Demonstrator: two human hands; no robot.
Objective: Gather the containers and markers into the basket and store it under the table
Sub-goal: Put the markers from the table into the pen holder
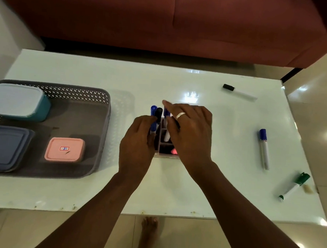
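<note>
The basket (95, 93) with three containers (16, 99) sits well left of my hands; the organizer (165, 151) stands between them. My left hand (136, 143) curls round two upright markers (154, 111); my right hand (190, 133) is blurred, so I cannot tell its grip. Three loose markers (264, 149) lie well to its right.

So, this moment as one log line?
left hand: holds markers | right hand: at pen holder | basket: three containers | loose markers: three on table

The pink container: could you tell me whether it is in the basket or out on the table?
In the basket: the pink container sits on the basket floor, inside its perforated walls.
</note>
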